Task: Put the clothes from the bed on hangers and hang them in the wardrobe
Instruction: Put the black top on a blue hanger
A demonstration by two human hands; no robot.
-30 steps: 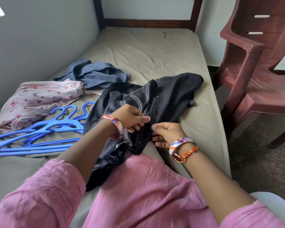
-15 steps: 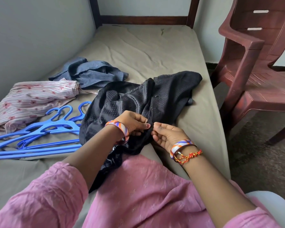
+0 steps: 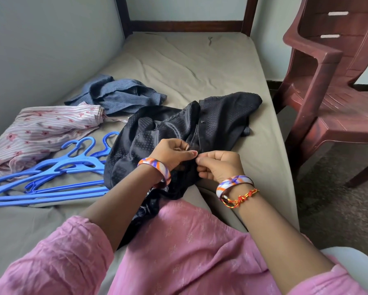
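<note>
A crumpled black dotted shirt (image 3: 219, 116) lies on the bed (image 3: 189, 62) in front of me, its lower part draped toward my lap. My left hand (image 3: 172, 152) pinches the shirt's front edge between thumb and curled fingers. My right hand (image 3: 218, 165) pinches the same edge right beside it, fingertips almost touching. Several blue plastic hangers (image 3: 51, 177) lie in a pile to the left. A pink striped floral garment (image 3: 40, 133) and a blue striped shirt (image 3: 119, 96) lie further left and behind. The wardrobe is not in view.
A dark red plastic chair (image 3: 332, 99) stands close to the bed's right side. A grey wall (image 3: 40, 50) runs along the left, and a dark wooden bed frame (image 3: 187, 25) closes the far end. Carpeted floor (image 3: 338, 201) lies at the right.
My two hands have drawn closer together on the black shirt's edge. The shirt has shifted slightly under them.
</note>
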